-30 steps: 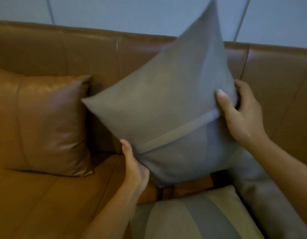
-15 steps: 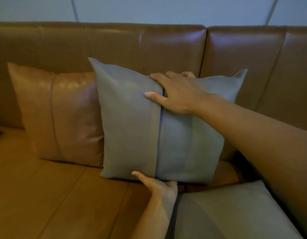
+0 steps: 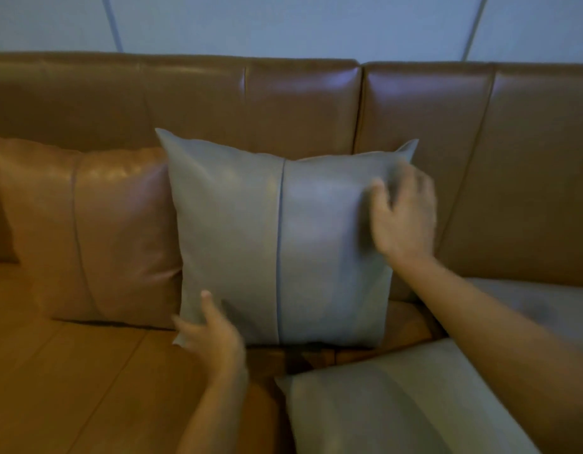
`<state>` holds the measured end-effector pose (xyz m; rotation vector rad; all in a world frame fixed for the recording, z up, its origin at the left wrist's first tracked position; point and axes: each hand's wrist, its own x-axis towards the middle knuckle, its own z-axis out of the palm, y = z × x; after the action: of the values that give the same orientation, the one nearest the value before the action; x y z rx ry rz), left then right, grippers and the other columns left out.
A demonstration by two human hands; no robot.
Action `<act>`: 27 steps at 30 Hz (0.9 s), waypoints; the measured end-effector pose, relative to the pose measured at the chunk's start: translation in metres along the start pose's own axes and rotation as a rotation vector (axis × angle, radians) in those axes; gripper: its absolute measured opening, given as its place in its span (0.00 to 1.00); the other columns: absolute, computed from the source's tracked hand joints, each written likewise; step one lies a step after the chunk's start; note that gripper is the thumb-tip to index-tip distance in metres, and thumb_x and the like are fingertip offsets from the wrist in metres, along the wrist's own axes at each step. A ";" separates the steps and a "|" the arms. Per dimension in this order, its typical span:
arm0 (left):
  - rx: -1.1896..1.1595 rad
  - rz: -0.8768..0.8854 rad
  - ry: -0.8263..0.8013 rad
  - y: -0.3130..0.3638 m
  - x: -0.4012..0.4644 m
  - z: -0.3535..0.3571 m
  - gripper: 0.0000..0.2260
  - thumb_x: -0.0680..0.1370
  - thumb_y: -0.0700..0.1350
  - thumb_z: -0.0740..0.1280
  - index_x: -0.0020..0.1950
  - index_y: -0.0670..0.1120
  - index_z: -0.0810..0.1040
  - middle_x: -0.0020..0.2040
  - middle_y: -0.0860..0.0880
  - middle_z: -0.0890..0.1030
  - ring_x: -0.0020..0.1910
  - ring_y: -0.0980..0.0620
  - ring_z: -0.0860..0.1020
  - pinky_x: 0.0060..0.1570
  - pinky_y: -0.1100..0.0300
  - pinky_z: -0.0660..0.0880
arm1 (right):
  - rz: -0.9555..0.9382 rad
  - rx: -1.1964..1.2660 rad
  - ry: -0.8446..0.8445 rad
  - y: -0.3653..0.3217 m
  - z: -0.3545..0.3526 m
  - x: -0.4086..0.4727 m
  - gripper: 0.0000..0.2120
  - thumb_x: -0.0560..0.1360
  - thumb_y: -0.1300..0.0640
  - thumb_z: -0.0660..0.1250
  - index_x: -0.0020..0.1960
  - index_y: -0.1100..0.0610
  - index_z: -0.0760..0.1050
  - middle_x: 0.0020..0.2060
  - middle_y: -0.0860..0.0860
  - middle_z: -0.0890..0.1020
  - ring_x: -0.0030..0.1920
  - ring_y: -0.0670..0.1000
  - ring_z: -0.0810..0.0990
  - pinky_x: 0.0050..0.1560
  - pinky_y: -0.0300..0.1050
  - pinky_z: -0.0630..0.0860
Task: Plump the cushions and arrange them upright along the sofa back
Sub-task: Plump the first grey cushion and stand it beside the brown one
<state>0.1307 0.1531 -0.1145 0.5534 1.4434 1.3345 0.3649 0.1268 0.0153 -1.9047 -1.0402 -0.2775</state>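
A grey cushion (image 3: 251, 244) with a vertical seam stands upright against the brown leather sofa back (image 3: 283, 103). Its left edge touches a brown leather cushion (image 3: 96, 231), also upright. My left hand (image 3: 208, 332) is at the grey cushion's lower left corner, fingers spread against its face. My right hand (image 3: 405, 214) lies flat and blurred on the cushion's upper right edge, fingers apart, not gripping. Another grey cushion (image 3: 382, 407) lies flat on the seat at the lower right, under my right forearm.
A further grey cushion (image 3: 546, 309) lies at the right behind my right arm. The brown sofa seat (image 3: 70, 371) stretches out at the lower left. A pale wall (image 3: 283, 24) rises behind the sofa.
The grey cushion went from held tilted in the air to standing against the sofa back. My right hand slid from its top middle to its right edge; my left hand shifted to the lower left corner.
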 end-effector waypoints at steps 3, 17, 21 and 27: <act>0.337 0.514 -0.124 0.018 0.032 -0.019 0.41 0.70 0.77 0.60 0.78 0.69 0.46 0.82 0.51 0.48 0.79 0.39 0.54 0.70 0.29 0.60 | 0.707 0.388 0.019 0.076 0.002 -0.028 0.37 0.79 0.30 0.55 0.80 0.52 0.60 0.77 0.58 0.66 0.74 0.62 0.67 0.74 0.60 0.63; 0.615 0.538 -0.357 0.019 0.050 0.004 0.52 0.60 0.81 0.59 0.80 0.66 0.45 0.80 0.48 0.55 0.76 0.40 0.62 0.72 0.46 0.61 | 0.802 0.507 -0.470 0.112 0.033 -0.095 0.46 0.65 0.16 0.54 0.73 0.43 0.71 0.74 0.50 0.73 0.75 0.58 0.69 0.74 0.64 0.65; 0.641 0.510 -0.377 0.018 0.054 0.004 0.53 0.60 0.83 0.57 0.79 0.66 0.40 0.82 0.47 0.50 0.78 0.39 0.58 0.74 0.43 0.59 | 0.753 0.515 -0.498 0.111 0.031 -0.102 0.52 0.61 0.14 0.51 0.76 0.43 0.66 0.76 0.49 0.70 0.77 0.55 0.65 0.77 0.62 0.60; 0.816 0.720 -0.302 0.006 0.000 -0.008 0.54 0.61 0.85 0.49 0.80 0.61 0.38 0.83 0.45 0.44 0.81 0.40 0.46 0.74 0.34 0.49 | 0.424 0.007 -0.518 0.097 0.004 -0.133 0.35 0.81 0.34 0.50 0.83 0.48 0.50 0.81 0.55 0.59 0.80 0.58 0.58 0.79 0.56 0.53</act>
<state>0.1218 0.1508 -0.1106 1.8599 1.5560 1.0439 0.3550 0.0350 -0.1213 -2.1876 -0.9185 0.4846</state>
